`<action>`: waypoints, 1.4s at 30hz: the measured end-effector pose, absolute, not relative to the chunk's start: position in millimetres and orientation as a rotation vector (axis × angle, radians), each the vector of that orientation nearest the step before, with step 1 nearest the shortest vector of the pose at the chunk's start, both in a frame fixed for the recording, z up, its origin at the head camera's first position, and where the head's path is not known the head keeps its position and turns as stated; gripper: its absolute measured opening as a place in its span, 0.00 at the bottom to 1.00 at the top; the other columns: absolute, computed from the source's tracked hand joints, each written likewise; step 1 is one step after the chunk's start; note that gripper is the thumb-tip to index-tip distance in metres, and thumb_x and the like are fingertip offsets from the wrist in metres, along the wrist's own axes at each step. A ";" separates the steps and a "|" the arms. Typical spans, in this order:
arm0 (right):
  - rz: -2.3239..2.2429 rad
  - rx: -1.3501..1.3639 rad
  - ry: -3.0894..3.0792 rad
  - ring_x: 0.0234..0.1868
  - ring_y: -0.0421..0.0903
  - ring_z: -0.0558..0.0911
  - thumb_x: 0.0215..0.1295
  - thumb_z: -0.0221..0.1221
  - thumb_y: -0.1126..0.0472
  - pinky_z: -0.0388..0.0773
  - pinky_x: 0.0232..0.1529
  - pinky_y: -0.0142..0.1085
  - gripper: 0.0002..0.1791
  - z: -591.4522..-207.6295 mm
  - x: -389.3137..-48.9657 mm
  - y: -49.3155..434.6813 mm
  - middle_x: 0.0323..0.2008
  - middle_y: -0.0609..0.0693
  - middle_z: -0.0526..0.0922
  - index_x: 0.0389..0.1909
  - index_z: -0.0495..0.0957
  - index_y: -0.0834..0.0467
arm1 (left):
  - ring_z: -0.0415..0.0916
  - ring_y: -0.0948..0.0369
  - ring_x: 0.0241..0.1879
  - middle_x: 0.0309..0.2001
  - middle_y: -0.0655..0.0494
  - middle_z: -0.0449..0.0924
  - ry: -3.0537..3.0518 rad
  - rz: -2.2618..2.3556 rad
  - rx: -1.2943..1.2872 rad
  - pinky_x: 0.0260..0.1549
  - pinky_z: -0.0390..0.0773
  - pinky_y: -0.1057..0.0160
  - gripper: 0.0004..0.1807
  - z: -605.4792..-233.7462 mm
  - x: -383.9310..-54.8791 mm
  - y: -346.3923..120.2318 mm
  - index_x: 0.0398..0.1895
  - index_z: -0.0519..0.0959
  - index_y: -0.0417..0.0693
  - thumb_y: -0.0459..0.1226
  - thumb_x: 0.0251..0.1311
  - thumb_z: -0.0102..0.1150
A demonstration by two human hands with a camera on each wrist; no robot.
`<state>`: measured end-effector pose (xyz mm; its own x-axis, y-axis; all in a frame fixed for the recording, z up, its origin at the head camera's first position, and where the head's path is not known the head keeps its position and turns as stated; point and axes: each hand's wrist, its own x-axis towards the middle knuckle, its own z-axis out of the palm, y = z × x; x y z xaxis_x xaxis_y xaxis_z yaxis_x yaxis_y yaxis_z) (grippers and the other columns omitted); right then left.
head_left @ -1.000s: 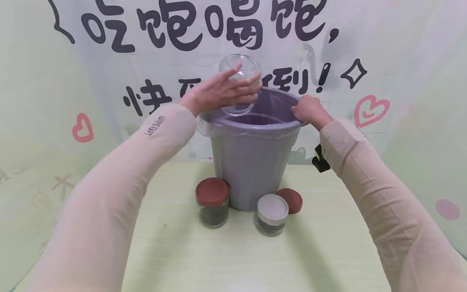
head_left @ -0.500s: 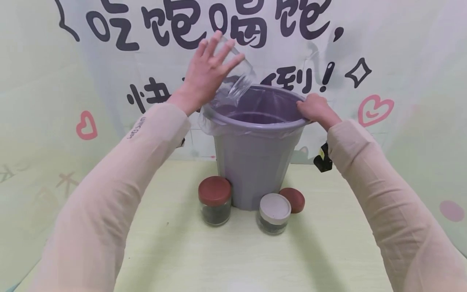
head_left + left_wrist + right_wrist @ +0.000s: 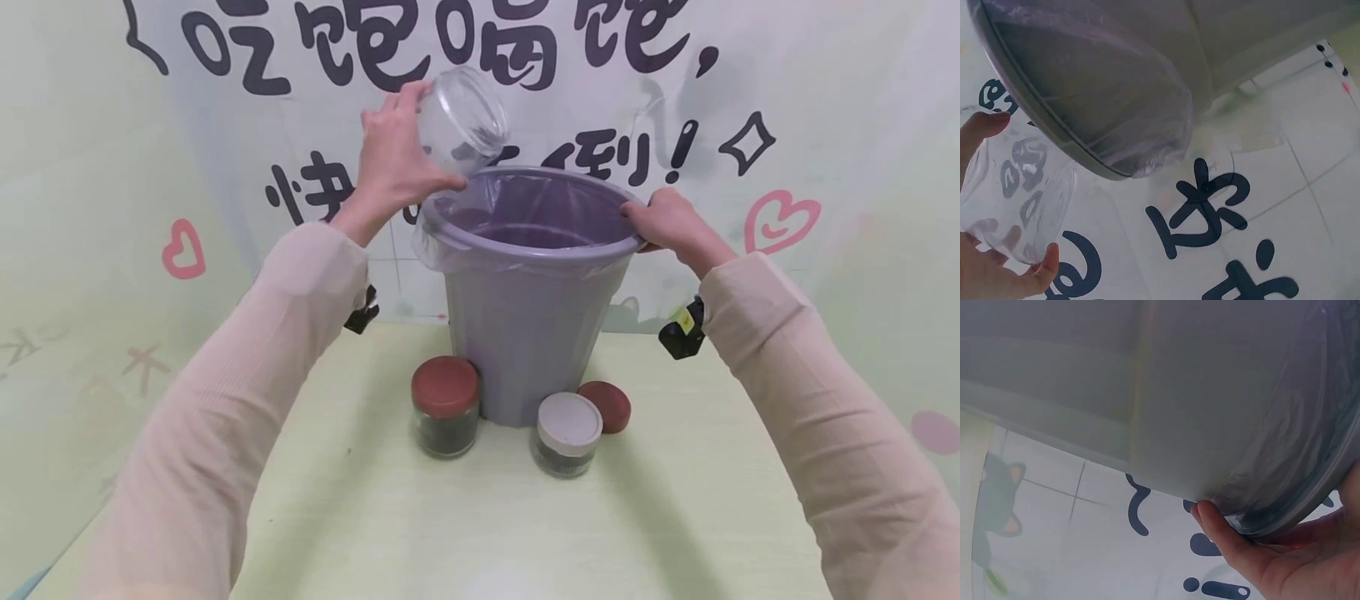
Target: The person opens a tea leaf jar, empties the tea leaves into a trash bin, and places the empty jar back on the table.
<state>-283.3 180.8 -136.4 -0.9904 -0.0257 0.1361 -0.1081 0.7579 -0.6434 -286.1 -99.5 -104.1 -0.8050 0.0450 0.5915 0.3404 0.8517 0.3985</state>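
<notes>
My left hand [image 3: 397, 148] grips a clear jar [image 3: 459, 121] from its left side, just above the left rim of a grey-purple trash can [image 3: 525, 325]. The jar is tilted with its mouth toward the right, and looks see-through in the left wrist view, where thumb and fingers wrap round its wall [image 3: 1022, 194]. A thin clear liner bag [image 3: 1141, 125] folds over the can's rim. On the can's right rim, my right hand [image 3: 671, 225] holds on, with fingers under the lip and over the liner in the right wrist view.
At the can's foot stand a red-lidded jar [image 3: 446, 408] with dark contents and a smaller white-lidded jar [image 3: 567, 433]. A loose-looking red lid [image 3: 606, 407] lies behind the white-lidded one. A printed white curtain [image 3: 555, 83] hangs close behind the can.
The jar, earlier turned down over the can's opening, has swung up and left and tipped back toward upright. The right hand stays on the rim, and the view has shifted slightly.
</notes>
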 end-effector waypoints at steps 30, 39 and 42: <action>1.724 0.128 -2.248 0.48 0.43 0.73 0.68 0.38 0.48 0.72 0.49 0.30 0.31 -183.5 -263.2 183.1 0.48 0.60 0.69 0.58 0.60 0.72 | 0.70 0.53 0.49 0.58 0.47 0.65 -2.158 -1.586 -0.178 0.46 0.74 0.57 0.46 -218.2 -233.4 -180.5 0.63 0.53 0.49 0.36 0.41 0.69; 1.870 0.181 -2.124 0.45 0.41 0.74 0.68 0.40 0.49 0.71 0.51 0.35 0.19 -202.0 -255.0 186.6 0.40 0.50 0.71 0.46 0.66 0.61 | 0.59 0.49 0.58 0.60 0.44 0.60 -2.250 -1.567 -0.124 0.55 0.63 0.49 0.49 -279.2 -225.9 -194.8 0.64 0.52 0.44 0.36 0.37 0.71; 1.858 0.193 -2.120 0.48 0.43 0.74 0.69 0.38 0.49 0.71 0.52 0.36 0.15 -207.5 -252.8 185.3 0.43 0.52 0.71 0.41 0.66 0.56 | 0.59 0.48 0.58 0.59 0.42 0.60 -2.296 -1.547 -0.085 0.55 0.62 0.47 0.50 -297.8 -225.9 -199.7 0.64 0.51 0.44 0.37 0.37 0.72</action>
